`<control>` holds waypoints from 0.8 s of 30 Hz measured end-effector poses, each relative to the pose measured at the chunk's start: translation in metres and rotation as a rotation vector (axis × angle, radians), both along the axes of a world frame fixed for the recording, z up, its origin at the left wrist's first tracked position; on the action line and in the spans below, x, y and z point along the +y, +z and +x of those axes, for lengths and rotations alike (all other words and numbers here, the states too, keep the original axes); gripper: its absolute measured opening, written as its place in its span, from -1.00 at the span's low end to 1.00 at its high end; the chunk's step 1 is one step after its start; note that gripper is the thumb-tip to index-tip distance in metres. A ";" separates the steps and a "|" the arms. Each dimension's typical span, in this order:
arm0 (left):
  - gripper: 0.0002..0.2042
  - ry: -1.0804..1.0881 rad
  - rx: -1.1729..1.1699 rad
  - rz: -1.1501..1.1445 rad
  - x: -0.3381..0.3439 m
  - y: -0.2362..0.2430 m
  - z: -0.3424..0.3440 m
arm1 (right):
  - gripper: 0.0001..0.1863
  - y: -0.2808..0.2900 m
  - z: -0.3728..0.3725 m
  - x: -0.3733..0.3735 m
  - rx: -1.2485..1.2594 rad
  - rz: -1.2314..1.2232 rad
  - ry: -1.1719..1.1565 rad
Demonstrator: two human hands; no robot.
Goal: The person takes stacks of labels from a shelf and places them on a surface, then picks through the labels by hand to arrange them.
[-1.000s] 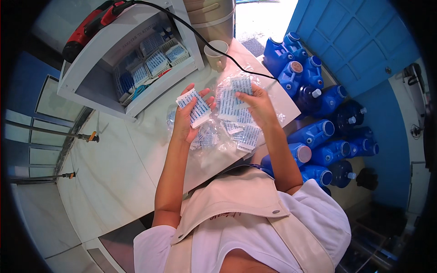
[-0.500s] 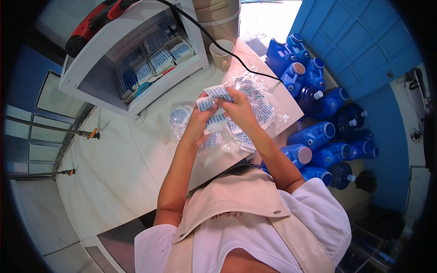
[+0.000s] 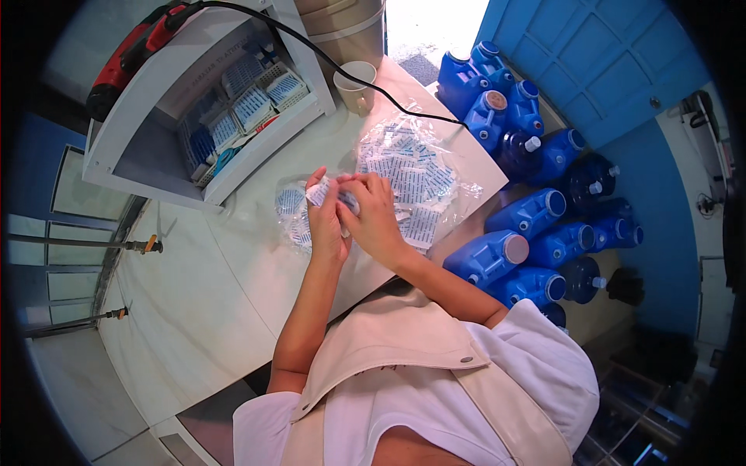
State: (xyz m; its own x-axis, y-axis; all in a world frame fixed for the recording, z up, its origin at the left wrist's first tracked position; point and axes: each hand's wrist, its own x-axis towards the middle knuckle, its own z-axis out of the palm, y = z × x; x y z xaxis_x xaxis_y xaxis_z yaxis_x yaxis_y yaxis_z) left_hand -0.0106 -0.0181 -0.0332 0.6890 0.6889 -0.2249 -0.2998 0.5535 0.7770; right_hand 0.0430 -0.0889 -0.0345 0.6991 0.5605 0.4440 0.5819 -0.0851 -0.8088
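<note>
My left hand (image 3: 325, 224) and my right hand (image 3: 374, 214) meet over the counter, fingers closed around small white packets with blue print (image 3: 319, 194), which they partly hide. A clear plastic bag with many such packets (image 3: 416, 179) lies just right of and beyond my hands. More bagged packets (image 3: 288, 203) lie to the left, partly behind my left hand.
A white shelf unit (image 3: 124, 140) holds baskets of packets, with a red-black tool (image 3: 122, 75) on top. A mug (image 3: 354, 85) and black cord (image 3: 406, 114) are beside it. Blue water jugs (image 3: 524, 212) crowd the right beside a blue door (image 3: 566, 65). Valves (image 3: 147, 245) are left.
My hands came from apart to together, then moved slightly lower, closing around the packets. The fanned packets are now mostly covered by my fingers. The view has shifted slightly.
</note>
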 end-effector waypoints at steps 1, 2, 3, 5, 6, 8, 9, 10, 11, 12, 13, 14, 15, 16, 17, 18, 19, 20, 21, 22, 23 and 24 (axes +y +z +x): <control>-0.65 0.007 0.065 0.075 0.000 -0.002 0.000 | -0.77 -0.006 0.008 -0.004 0.015 0.025 0.050; -0.64 0.012 0.024 0.016 0.000 0.003 0.000 | -0.80 -0.011 0.018 -0.010 0.032 0.049 0.101; -0.63 0.018 -0.017 -0.043 0.001 0.010 0.001 | -0.84 -0.014 0.037 -0.019 0.305 -0.017 0.146; -0.61 -0.041 -0.055 -0.064 0.005 0.016 0.000 | -0.80 -0.028 0.093 -0.043 0.379 -0.261 0.147; -0.60 -0.113 -0.047 -0.032 0.008 0.014 0.000 | -0.72 -0.038 0.112 -0.052 0.183 -0.439 0.094; -0.58 -0.228 0.004 0.029 0.008 0.013 0.004 | -0.63 -0.034 0.117 -0.055 -0.068 -0.496 0.071; -0.58 -0.282 0.051 0.059 0.004 0.011 0.010 | -0.58 -0.032 0.118 -0.056 -0.193 -0.522 0.058; -0.57 -0.335 0.097 0.091 0.000 0.012 0.016 | -0.55 -0.030 0.117 -0.055 -0.179 -0.563 0.069; -0.57 -0.361 0.137 0.138 -0.003 0.009 0.022 | -0.52 -0.029 0.114 -0.054 -0.165 -0.605 0.081; -0.57 -0.387 0.177 0.185 -0.006 0.002 0.029 | -0.49 -0.028 0.112 -0.053 -0.151 -0.646 0.091; -0.57 -0.411 0.217 0.230 -0.007 -0.006 0.034 | -0.52 -0.030 0.111 -0.054 -0.152 -0.632 0.081; -0.56 -0.424 0.293 0.245 -0.006 -0.014 0.039 | -0.56 -0.032 0.112 -0.054 -0.153 -0.616 0.069; -0.56 -0.413 0.345 0.256 -0.006 -0.021 0.039 | -0.60 -0.034 0.112 -0.055 -0.154 -0.599 0.058; -0.57 -0.406 0.397 0.269 -0.006 -0.024 0.039 | -0.64 -0.034 0.115 -0.055 -0.067 -0.558 0.103; -0.57 -0.399 0.448 0.281 -0.005 -0.026 0.038 | -0.68 -0.033 0.119 -0.055 0.020 -0.516 0.148; -0.57 -0.414 0.446 0.278 -0.002 -0.028 0.038 | -0.72 -0.031 0.123 -0.055 0.105 -0.472 0.192; -0.58 -0.428 0.448 0.274 -0.001 -0.025 0.035 | -0.76 -0.029 0.124 -0.056 0.169 -0.383 0.211; -0.58 -0.442 0.451 0.269 0.001 -0.022 0.033 | -0.79 -0.026 0.126 -0.056 0.232 -0.294 0.228; -0.58 -0.476 0.447 0.299 0.005 -0.019 0.031 | -0.82 -0.022 0.129 -0.056 0.295 -0.204 0.246; -0.58 -0.512 0.441 0.332 0.008 -0.010 0.032 | -0.84 -0.011 0.134 -0.056 0.253 -0.257 0.244; -0.58 -0.547 0.435 0.364 0.009 -0.002 0.033 | -0.84 -0.011 0.140 -0.054 0.272 -0.254 0.253; -0.58 -0.587 0.450 0.384 0.009 0.003 0.034 | -0.84 -0.011 0.145 -0.051 0.290 -0.252 0.263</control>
